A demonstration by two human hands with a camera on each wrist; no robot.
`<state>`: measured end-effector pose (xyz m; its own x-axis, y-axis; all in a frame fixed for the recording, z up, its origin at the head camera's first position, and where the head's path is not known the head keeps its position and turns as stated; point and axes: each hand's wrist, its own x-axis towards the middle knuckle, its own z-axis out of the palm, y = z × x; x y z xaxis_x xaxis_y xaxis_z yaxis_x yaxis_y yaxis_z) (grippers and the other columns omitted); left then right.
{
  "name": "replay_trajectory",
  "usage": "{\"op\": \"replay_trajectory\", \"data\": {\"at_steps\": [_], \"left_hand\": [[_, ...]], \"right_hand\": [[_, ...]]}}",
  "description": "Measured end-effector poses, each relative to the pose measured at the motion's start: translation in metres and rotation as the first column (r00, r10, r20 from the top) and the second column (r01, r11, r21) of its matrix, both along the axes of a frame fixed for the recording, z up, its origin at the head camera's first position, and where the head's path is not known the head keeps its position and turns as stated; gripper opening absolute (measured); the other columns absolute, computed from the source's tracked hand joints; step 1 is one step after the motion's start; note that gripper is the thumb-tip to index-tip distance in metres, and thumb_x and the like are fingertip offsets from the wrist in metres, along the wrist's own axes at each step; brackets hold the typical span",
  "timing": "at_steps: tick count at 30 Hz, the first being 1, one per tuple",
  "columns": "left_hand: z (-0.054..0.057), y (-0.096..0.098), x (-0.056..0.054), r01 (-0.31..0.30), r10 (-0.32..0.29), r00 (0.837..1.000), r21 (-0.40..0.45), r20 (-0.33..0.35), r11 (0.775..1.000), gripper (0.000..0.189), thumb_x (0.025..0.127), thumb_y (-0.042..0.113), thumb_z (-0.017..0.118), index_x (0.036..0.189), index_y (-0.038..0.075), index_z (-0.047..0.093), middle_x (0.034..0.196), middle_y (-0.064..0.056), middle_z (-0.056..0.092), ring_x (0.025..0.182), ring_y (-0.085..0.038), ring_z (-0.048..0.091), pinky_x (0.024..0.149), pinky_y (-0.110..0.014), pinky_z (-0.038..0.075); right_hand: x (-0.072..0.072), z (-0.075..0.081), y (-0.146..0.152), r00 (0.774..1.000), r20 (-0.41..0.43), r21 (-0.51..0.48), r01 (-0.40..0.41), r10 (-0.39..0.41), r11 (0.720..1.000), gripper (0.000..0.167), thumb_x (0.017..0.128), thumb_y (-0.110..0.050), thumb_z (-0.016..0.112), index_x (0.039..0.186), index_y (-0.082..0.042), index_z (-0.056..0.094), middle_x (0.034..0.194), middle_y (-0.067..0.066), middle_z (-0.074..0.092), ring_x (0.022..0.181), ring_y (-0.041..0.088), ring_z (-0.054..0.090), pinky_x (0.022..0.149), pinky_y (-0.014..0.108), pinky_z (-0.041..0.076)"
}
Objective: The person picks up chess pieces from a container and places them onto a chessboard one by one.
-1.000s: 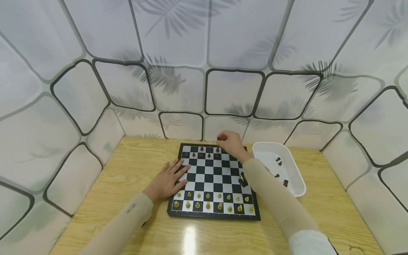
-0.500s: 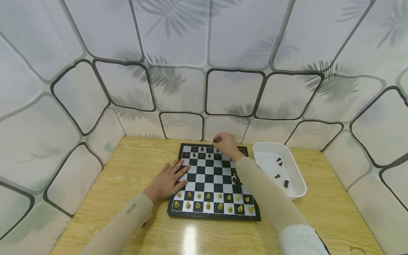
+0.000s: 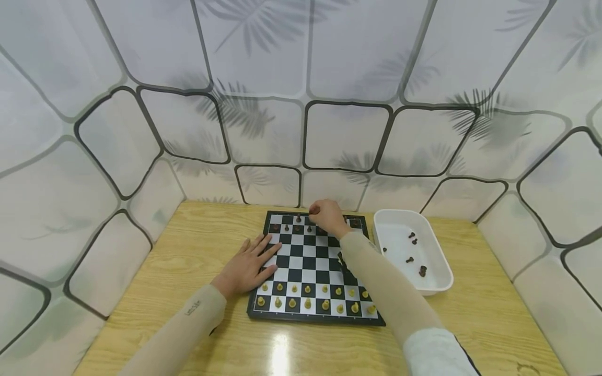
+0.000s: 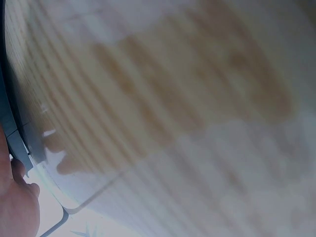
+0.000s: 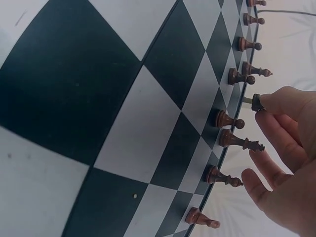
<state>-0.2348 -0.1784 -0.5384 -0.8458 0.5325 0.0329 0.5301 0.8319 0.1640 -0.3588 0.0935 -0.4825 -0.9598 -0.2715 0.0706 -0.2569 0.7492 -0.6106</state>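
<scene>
My left hand [image 3: 246,266] lies with spread fingers on the left edge of the chessboard [image 3: 315,319]; in the left wrist view only part of that hand [image 4: 19,205] shows. Above the board's far row, my right hand [image 3: 327,215] pinches a dark chess piece [image 5: 256,102] between thumb and finger, its kind mostly hidden. In the right wrist view, a brown king [image 5: 242,141] and a brown pawn [image 5: 228,119] stand to one side of the held piece. On the other side are a bishop [image 5: 257,70] and another pawn [image 5: 242,76].
Two rows of yellow pieces [image 3: 308,303] fill the board's near side. A white plastic tray [image 3: 439,288] with several dark pieces [image 3: 423,271] stands right of the board on the wooden table [image 3: 202,224]. A patterned wall [image 3: 268,188] rises behind.
My right hand has moved left and slightly nearer along the far row, with the piece in its fingers, uncovering the board's far right corner. My left hand has stayed put.
</scene>
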Motion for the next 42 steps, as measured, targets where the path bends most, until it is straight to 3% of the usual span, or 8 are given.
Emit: {"op": "replay_trajectory", "data": {"at_steps": [5, 21, 42], "left_hand": [[-0.0010, -0.0001, -0.0008, -0.001, 0.001, 1.000, -0.005, -0.002, 1.000, 0.067, 0.110, 0.058, 0.037, 0.169, 0.026, 0.029, 0.177, -0.014, 0.020, 0.164, -0.039, 0.018, 0.130, -0.064, 0.021], [-0.0022, -0.0004, -0.0001, -0.007, 0.007, 1.000, 0.002, 0.003, 1.000, 0.068, 0.110, 0.059, 0.037, 0.169, 0.026, 0.029, 0.177, -0.014, 0.019, 0.164, -0.038, 0.017, 0.130, -0.065, 0.020], [-0.0029, -0.0007, -0.0014, -0.012, 0.012, 1.000, -0.017, 0.005, 1.000, 0.068, 0.110, 0.060, 0.035, 0.169, 0.027, 0.026, 0.177, -0.013, 0.018, 0.164, -0.037, 0.017, 0.130, -0.064, 0.020]], "right_hand": [[0.0008, 0.0003, -0.0015, 1.000, 0.018, 0.021, 0.006, -0.006, 1.000, 0.017, 0.098, -0.012, 0.072, 0.113, -0.004, 0.077, 0.110, 0.013, 0.077, 0.094, 0.027, 0.074, 0.085, 0.043, 0.062], [0.0017, -0.0038, -0.0026, 0.999, 0.033, 0.112, 0.014, -0.017, 0.994, 0.022, 0.099, -0.013, 0.072, 0.119, -0.004, 0.077, 0.115, 0.013, 0.077, 0.104, 0.028, 0.073, 0.090, 0.043, 0.061], [-0.0006, -0.0080, -0.0033, 0.999, 0.043, 0.077, 0.026, -0.030, 0.997, 0.022, 0.100, -0.013, 0.071, 0.120, -0.005, 0.077, 0.115, 0.014, 0.077, 0.106, 0.029, 0.073, 0.091, 0.044, 0.061]]}}
